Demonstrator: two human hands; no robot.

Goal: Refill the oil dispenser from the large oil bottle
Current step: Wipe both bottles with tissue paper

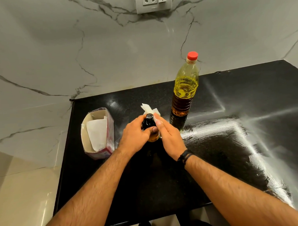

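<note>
At the middle of the frame I have both hands on the oil dispenser [149, 125], a small bottle with a dark top and amber oil showing low in its glass, standing on the black tabletop [215, 161]. My left hand [135, 135] wraps around its left side, thumb across the front just under the dark top. My right hand [169, 137] presses a white tissue [150, 110] against the dispenser's right side, fingers fairly straight along it; the tissue's crumpled end sticks up behind the cap. A dark band [185, 156] sits on my right wrist.

Just beyond the dispenser, up and to the right, the large oil bottle [184, 89] stands upright with its red cap [192, 55] on, yellow oil filling most of it. It is near my hands but apart from them. Left of centre, an opened tissue box [98, 134] lies on the tabletop with a white sheet showing inside.

The tabletop is glossy black stone, with broad whitish smeared streaks and glare across its right half. Behind it rises a pale marble-look wall [57, 57] with grey veins, and a white socket and switch plate [152, 1] sits at the top centre. At the lower left, cream floor tiles [20, 195] show beside the tabletop's edge.
</note>
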